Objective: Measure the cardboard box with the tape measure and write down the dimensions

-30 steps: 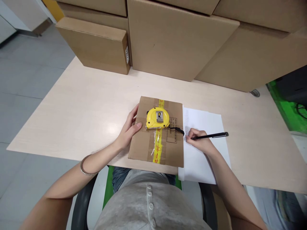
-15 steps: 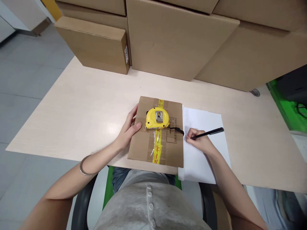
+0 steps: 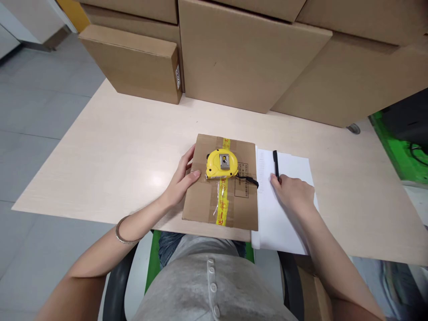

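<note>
The left hand (image 3: 182, 180) lay open against the left edge of a flat cardboard box (image 3: 200, 200), thumb on the top face and fingers spread along the side, with a metal bangle (image 3: 123, 232) on its wrist. The right hand (image 3: 294, 191) rested palm down on a white sheet of paper (image 3: 270, 223), its fingertips touching the near end of a black pen (image 3: 275, 162). The pen lay on the sheet pointing away from the person, and whether the fingers pinched it or only touched it could not be told. The sheet lay just right of the box, their edges touching. A yellow tape measure (image 3: 221, 164) sat on the far half of the box top, on a strip of yellow printed tape (image 3: 221, 205), and its black strap (image 3: 249, 180) trailed right towards the paper. Box and paper lay near the front edge of a pale wooden table (image 3: 117, 151). Large cardboard cartons (image 3: 247, 58) stood stacked along the far side, with a smaller carton (image 3: 133, 62) at their left.
</note>
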